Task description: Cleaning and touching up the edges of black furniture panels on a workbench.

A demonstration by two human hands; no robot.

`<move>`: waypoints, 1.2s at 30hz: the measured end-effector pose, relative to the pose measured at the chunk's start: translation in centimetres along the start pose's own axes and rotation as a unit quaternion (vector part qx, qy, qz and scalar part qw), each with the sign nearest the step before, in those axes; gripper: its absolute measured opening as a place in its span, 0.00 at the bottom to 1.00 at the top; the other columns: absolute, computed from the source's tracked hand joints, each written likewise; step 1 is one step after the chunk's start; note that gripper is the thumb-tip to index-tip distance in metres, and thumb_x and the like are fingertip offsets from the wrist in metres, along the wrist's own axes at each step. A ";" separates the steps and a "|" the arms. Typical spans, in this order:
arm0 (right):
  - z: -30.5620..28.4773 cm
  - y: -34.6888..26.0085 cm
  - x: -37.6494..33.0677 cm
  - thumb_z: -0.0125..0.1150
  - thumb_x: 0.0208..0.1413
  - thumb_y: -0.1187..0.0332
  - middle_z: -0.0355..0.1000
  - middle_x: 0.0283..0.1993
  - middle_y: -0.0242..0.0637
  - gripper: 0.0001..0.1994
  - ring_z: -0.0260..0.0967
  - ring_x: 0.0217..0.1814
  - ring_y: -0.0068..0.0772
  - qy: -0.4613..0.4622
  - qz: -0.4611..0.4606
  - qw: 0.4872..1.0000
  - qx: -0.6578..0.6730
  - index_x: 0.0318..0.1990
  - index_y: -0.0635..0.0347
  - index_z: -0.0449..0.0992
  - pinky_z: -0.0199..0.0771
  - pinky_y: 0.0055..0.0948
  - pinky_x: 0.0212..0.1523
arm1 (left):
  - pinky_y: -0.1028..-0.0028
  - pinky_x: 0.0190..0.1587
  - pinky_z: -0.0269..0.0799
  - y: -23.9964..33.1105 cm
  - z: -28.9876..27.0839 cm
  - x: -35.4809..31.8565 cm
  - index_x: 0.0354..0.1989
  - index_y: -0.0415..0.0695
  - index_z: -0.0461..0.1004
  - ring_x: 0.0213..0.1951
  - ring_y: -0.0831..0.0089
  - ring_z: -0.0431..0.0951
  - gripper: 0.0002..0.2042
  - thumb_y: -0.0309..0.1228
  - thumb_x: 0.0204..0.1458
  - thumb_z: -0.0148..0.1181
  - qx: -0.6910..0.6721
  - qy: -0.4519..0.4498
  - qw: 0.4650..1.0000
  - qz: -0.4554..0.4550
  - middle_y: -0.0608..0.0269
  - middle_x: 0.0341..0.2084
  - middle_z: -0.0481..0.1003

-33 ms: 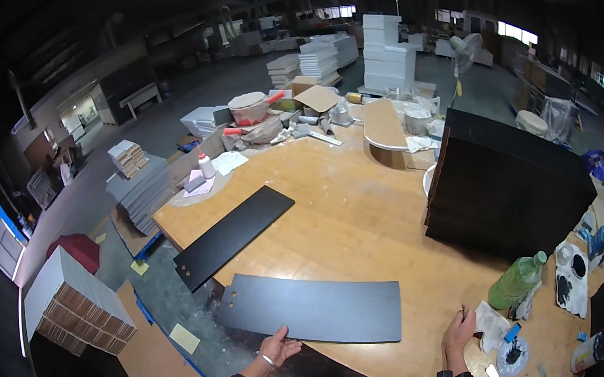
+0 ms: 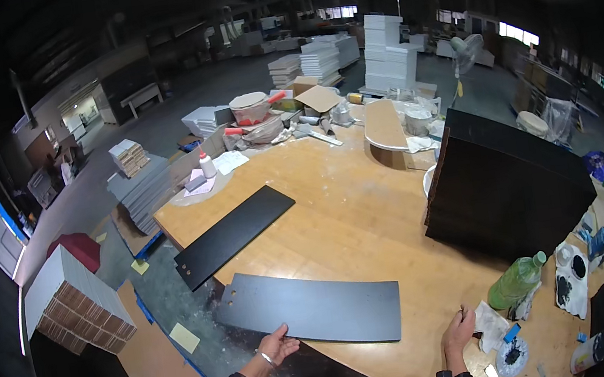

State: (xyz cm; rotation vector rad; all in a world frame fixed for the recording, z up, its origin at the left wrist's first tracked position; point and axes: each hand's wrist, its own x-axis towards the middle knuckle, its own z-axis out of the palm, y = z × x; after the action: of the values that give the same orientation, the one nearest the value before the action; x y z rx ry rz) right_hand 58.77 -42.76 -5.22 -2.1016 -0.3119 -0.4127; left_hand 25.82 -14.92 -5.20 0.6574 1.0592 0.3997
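Observation:
A dark grey panel (image 2: 318,307) with two small holes at its left end lies flat on the wooden table (image 2: 344,221), overhanging the near left edge. My left hand (image 2: 280,346) is at the panel's near edge, thumb against it and fingers stretched out, open. To the right of the panel, my right hand (image 2: 458,330) rests by the table with its fingers curled closed. Whatever is in them, if anything, is hidden. A second, black panel (image 2: 236,235) with similar holes lies farther back at the left. Close to my right hand are a whitish cloth (image 2: 493,327) and a blue block (image 2: 513,332).
A tall stack of black panels (image 2: 507,180) stands at the right. Near it are a green bottle (image 2: 518,280), a dish with black paste (image 2: 513,356) and an open tin (image 2: 590,353). A white squeeze bottle (image 2: 207,165) stands far left. Boards are stacked (image 2: 73,302) left of the table.

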 end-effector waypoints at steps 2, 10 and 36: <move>-0.3 0.2 -0.2 0.46 0.51 0.76 0.67 0.39 0.47 0.10 0.65 0.42 0.45 -0.027 -0.006 0.999 -0.029 0.41 0.68 0.68 0.63 0.37 0.45 | 0.62 0.43 0.74 0.8 0.7 -1.0 0.40 0.37 0.67 0.39 0.54 0.75 0.19 0.42 0.52 0.55 -0.017 -0.013 1.000 -0.006 0.51 0.30 0.71; -0.5 0.4 -0.3 0.45 0.48 0.78 0.66 0.35 0.44 0.08 0.65 0.41 0.43 -0.041 -0.018 0.999 0.002 0.35 0.66 0.70 0.64 0.34 0.43 | 0.56 0.51 0.68 0.3 3.6 -2.6 0.50 0.35 0.60 0.48 0.49 0.70 0.21 0.39 0.56 0.48 -0.146 -0.172 0.972 -0.066 0.43 0.44 0.67; 0.5 0.8 -0.5 0.48 0.43 0.81 0.62 0.28 0.43 0.07 0.61 0.31 0.45 -0.001 -0.113 0.985 -0.129 0.31 0.62 0.68 0.62 0.36 0.34 | 0.68 0.37 0.75 18.9 -5.5 14.2 0.36 0.35 0.69 0.34 0.64 0.77 0.23 0.49 0.54 0.49 -0.136 -0.036 0.987 0.084 0.57 0.29 0.75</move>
State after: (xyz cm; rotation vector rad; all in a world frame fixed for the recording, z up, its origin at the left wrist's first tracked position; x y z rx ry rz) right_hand 58.66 -42.81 -6.27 -2.3274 -0.5256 -0.6119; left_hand 27.39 9.27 -3.85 0.5147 0.8643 0.6506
